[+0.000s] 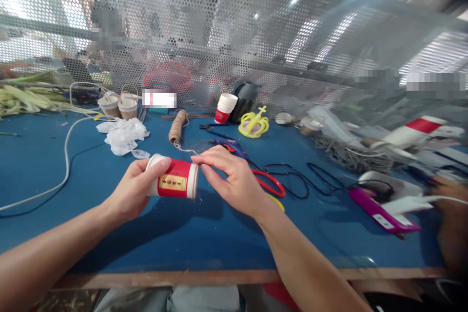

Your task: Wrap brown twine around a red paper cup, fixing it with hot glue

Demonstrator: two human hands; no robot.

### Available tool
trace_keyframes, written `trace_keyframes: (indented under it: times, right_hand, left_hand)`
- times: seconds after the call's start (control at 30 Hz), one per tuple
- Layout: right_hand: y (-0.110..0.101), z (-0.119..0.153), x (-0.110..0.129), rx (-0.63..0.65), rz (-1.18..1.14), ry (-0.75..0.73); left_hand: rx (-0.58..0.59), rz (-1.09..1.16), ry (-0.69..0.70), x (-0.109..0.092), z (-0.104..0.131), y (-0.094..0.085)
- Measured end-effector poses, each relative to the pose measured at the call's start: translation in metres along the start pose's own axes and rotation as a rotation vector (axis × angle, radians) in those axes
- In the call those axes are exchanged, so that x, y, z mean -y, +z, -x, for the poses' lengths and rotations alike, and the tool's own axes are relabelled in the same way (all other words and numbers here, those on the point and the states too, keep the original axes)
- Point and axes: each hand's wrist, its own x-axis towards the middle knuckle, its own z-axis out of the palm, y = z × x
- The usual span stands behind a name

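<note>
A red and white paper cup (175,180) with a gold label lies sideways in my left hand (137,185), whose fingers and thumb close around its left end. My right hand (230,175) pinches a strand of twine (187,150) at the cup's right end. That strand runs back to a spool of brown twine (178,126) lying on the blue table beyond the cup. Some twine seems to sit along the cup's right edge. Behind my right hand lies a blue glue gun (234,147), partly hidden by my fingers.
Stacked paper cups (225,107) stand by a dark kettle (245,100) at the back. A yellow crown-shaped piece (254,123), crumpled white plastic (124,134) and red-handled scissors (272,183) lie around. A white cable (67,156) crosses the left; a purple packet (380,212) lies right, near another person's blurred hand (448,190).
</note>
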Motion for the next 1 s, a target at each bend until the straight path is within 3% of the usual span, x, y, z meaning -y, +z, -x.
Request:
trace_keyframes:
  times: [0.43, 0.87, 1.0]
  right_hand:
    - [0.008, 0.001, 0.0, -0.035, -0.043, 0.112]
    - [0.019, 0.002, -0.017, 0.056, -0.381, 0.53]
    - [0.016, 0.002, -0.013, 0.008, -0.367, 0.454]
  left_hand:
    - [-0.035, 0.014, -0.05, -0.001, 0.0, 0.0]
    - [0.053, 0.12, -0.208, -0.002, -0.004, -0.001]
    - [0.079, 0.096, -0.153, -0.001, -0.002, -0.002]
